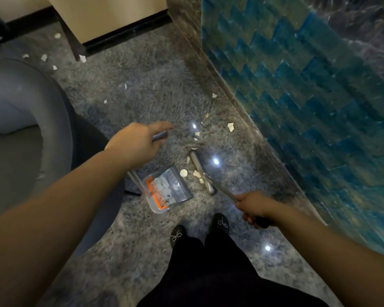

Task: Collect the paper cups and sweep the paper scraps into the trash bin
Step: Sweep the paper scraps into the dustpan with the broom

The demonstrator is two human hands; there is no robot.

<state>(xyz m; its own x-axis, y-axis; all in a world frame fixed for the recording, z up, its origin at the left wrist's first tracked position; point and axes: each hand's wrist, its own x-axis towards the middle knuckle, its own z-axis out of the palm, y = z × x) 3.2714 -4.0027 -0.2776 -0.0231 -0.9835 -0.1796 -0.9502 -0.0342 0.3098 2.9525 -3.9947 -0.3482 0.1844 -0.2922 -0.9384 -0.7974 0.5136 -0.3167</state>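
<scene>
My left hand [138, 142] grips the top of the dustpan's long handle [160, 135]. The grey dustpan [167, 189] with an orange edge stands on the floor below it and holds several white paper scraps. My right hand [254, 207] grips the broom handle [222, 190]. The broom head [201, 171] lies on the floor just right of the dustpan's mouth. White scraps [196, 173] lie between the broom head and the pan. More scraps [230, 126] are scattered near the wall base, and others [44, 57] far left. No paper cup or trash bin is visible.
A grey curved chair [31, 120] fills the left side. A blue tiled wall [308, 96] with a dark stone base runs along the right. A beige cabinet [111, 16] stands at the top. My feet [200, 229] in dark shoes stand just behind the dustpan.
</scene>
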